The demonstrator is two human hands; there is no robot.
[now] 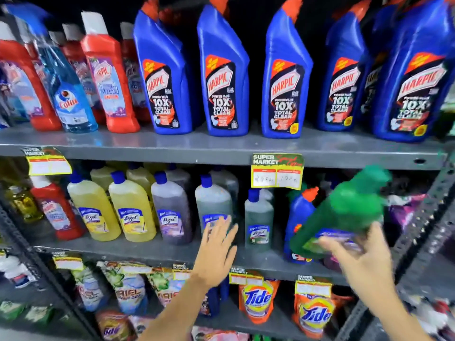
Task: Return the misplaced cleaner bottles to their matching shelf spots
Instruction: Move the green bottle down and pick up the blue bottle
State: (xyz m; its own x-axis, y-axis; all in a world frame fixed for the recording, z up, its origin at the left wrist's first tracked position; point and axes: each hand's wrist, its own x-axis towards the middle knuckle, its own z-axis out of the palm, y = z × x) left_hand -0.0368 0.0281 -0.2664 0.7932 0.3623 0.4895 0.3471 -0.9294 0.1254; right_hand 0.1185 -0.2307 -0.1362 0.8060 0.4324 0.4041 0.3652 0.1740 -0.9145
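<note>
My right hand grips a green cleaner bottle by its base, tilted with the cap up and right, in front of the middle shelf's right end. It is blurred. My left hand is open, fingers spread, in front of a grey Lizol bottle on the middle shelf. A small blue Harpic bottle stands among the Lizol bottles just behind the green one. A red Harpic bottle stands left of the yellow Lizol bottles. A blue Colin bottle leans among red Harpic bottles on the top shelf.
Large blue Harpic bottles line the top shelf. A yellow price tag hangs from its edge. Tide pouches and Ariel pouches fill the lower shelf. A perforated metal upright borders the right side.
</note>
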